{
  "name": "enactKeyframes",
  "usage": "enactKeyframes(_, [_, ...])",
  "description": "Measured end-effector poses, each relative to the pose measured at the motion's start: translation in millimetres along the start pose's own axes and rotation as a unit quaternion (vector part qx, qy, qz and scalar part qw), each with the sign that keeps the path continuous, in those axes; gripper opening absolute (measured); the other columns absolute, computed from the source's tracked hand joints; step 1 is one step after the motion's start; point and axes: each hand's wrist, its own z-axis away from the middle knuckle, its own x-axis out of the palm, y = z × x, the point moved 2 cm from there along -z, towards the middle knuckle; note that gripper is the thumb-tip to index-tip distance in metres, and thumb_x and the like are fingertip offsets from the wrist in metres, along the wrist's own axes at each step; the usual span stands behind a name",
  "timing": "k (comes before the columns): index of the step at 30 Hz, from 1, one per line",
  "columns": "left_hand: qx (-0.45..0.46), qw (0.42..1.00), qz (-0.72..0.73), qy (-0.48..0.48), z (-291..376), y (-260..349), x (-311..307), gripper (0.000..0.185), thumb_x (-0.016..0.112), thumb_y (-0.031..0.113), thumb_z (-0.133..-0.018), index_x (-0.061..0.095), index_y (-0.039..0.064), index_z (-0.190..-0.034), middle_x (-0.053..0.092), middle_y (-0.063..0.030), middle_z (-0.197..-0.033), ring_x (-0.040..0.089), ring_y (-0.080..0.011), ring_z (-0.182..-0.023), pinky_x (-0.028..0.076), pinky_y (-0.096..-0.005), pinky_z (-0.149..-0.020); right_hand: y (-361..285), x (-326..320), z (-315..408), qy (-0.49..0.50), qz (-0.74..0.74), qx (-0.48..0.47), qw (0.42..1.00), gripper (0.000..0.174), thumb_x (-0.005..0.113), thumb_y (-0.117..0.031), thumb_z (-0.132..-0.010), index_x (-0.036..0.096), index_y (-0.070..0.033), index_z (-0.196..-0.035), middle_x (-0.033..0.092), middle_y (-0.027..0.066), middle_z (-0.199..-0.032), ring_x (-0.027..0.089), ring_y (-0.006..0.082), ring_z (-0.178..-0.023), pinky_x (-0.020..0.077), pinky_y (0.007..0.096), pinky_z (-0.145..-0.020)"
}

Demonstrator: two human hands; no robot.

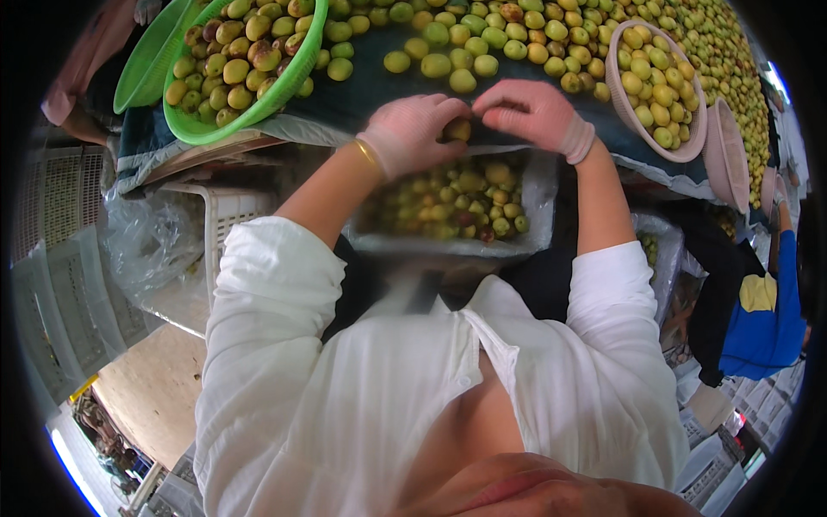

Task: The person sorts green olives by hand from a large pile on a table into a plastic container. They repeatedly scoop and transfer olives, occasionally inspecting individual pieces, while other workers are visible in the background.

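My left hand (413, 134), in a pink and white knitted glove with a gold bracelet at the wrist, holds a yellow-brown jujube (457, 130) between thumb and fingers. Close to its fingertips is my right hand (537, 118), gloved alike. Its fingers are curled, with a gap to the thumb and nothing visible between them. Both hands are over the front edge of a table covered in dark green cloth (362, 97), where loose green and yellow jujubes (462, 61) lie. Below the hands stands a plastic-lined crate (539, 223) holding more jujubes.
A green plastic basket (284, 103) of browner jujubes tilts at the left. On the right are a pink basket (691, 139) of yellowish jujubes and another pink basket (729, 155). A white crate (239, 207) stands at lower left. Co-workers (762, 323) (81, 77) are on both sides.
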Motion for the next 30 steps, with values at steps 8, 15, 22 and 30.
enactKeyframes(8, [0.078, 0.992, 0.010, -0.096, 5, 18, 12, 0.021, 0.067, 0.026, -0.084, 0.066, 0.011, -0.099, 0.065, -0.0106, -0.093, 0.066, -0.0342, -0.087, 0.054, -0.0421, -0.076, 30, -1, 2, 0.199, 0.149, 0.059, 0.967, 0.017, 0.068, -0.017, -0.092, 0.072, -0.006, -0.105, 0.071, 0.0063, -0.098, 0.067, 0.0168, -0.086, 0.0526, 0.0280, -0.078])
enactKeyframes(15, [0.034, 0.981, 0.055, 0.185, -56, -15, -44, 0.024, 0.063, 0.030, -0.092, 0.069, 0.013, -0.108, 0.068, -0.0097, -0.104, 0.068, -0.0296, -0.096, 0.054, -0.0415, -0.080, 30, 1, 1, 0.282, 0.189, 0.045, 0.939, 0.018, 0.068, -0.030, -0.089, 0.074, -0.016, -0.099, 0.072, 0.0042, -0.098, 0.068, 0.0240, -0.086, 0.0539, 0.0330, -0.077])
enactKeyframes(22, [-0.189, 0.967, -0.169, 0.020, -103, -62, -25, 0.045, 0.066, 0.044, -0.087, 0.058, 0.028, -0.127, 0.061, -0.0081, -0.126, 0.060, -0.0317, -0.116, 0.050, -0.0446, -0.096, 30, 2, 3, 0.295, 0.184, 0.042, 0.937, 0.018, 0.067, -0.032, -0.089, 0.074, -0.018, -0.098, 0.071, 0.0031, -0.099, 0.068, 0.0260, -0.087, 0.0541, 0.0348, -0.076])
enactKeyframes(30, [-0.040, 0.786, 0.604, 0.126, -54, -74, -23, 0.051, 0.052, 0.006, -0.090, 0.046, 0.002, -0.141, 0.060, -0.0144, -0.124, 0.063, -0.0283, -0.112, 0.054, -0.0334, -0.093, 35, 0, 1, 0.330, 0.165, 0.032, 0.929, 0.018, 0.067, -0.031, -0.089, 0.074, -0.019, -0.101, 0.071, 0.0022, -0.103, 0.068, 0.0260, -0.088, 0.0542, 0.0355, -0.077])
